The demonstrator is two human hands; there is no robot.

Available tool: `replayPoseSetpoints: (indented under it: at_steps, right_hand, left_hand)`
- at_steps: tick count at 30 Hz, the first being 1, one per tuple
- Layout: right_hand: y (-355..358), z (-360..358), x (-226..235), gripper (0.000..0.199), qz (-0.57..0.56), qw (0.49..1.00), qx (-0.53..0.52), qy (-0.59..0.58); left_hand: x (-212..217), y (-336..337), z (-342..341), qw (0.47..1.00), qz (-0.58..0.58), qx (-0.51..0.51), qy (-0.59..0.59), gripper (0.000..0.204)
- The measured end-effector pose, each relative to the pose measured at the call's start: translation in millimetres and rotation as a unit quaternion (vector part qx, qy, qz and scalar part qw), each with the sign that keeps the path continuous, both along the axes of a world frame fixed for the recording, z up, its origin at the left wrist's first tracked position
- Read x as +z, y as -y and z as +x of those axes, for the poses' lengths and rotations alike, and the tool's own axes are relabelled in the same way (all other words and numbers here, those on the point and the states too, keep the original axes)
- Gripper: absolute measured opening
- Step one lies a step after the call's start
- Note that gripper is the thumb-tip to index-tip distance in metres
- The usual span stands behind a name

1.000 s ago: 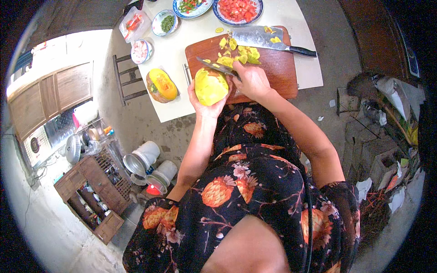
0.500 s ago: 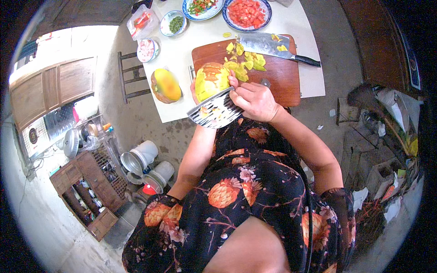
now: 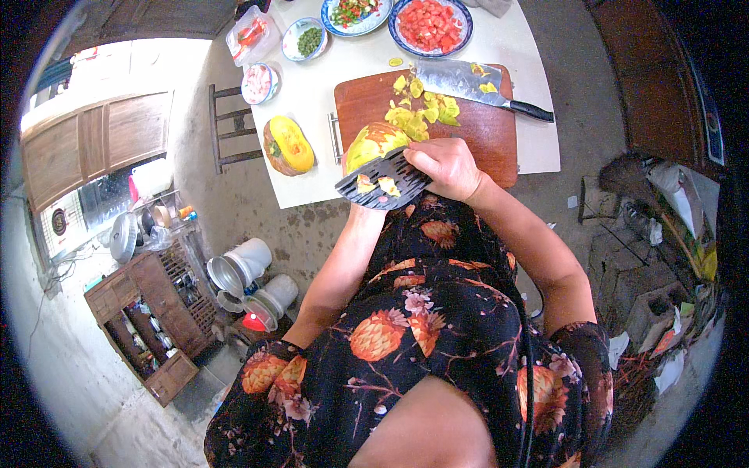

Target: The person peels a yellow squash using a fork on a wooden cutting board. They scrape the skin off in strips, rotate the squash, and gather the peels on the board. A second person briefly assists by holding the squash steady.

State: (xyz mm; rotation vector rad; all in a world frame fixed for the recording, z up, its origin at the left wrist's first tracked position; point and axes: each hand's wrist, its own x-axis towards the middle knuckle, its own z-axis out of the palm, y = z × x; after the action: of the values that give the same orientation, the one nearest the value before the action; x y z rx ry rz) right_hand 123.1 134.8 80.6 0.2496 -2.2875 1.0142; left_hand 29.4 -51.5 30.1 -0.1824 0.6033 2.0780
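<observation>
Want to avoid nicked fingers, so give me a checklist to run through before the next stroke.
1. Knife gripped: ok. The right hand holds the knife.
2. Left fingers clear of the edge: cannot tell. The blade hides most of the left hand, which is at the yellow squash.
3. Blade clean: not ok. Pale bits cling to it.
4. Board free of scraps: not ok. Yellow pieces litter the brown board.
5. Cleaver out of the hands' way: ok. The cleaver lies flat toward the board's far side, untouched.
</observation>
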Motion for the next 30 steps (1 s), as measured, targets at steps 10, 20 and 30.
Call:
replayPoseSetpoints:
  at_steps: [10, 20, 30]
  right_hand:
    - [22.4, 2.5, -31.2, 0.03, -0.038, 0.992, -0.065, 0.104]
    - [35.6, -10.5, -25.4, 0.019, -0.026, 0.961, -0.106, 0.254]
    - [30.4, -23.2, -21.1, 0.02, -0.021, 0.906, -0.115, 0.406]
  left_hand:
    - [40.5, -14.6, 1.2, 0.971, -0.115, 0.143, 0.151, 0.054]
    - [28.6, -5.5, -9.3, 0.974, -0.121, 0.141, 0.126, 0.058]
    - [28.0, -6.1, -7.0, 0.981, -0.125, 0.115, 0.092, 0.058]
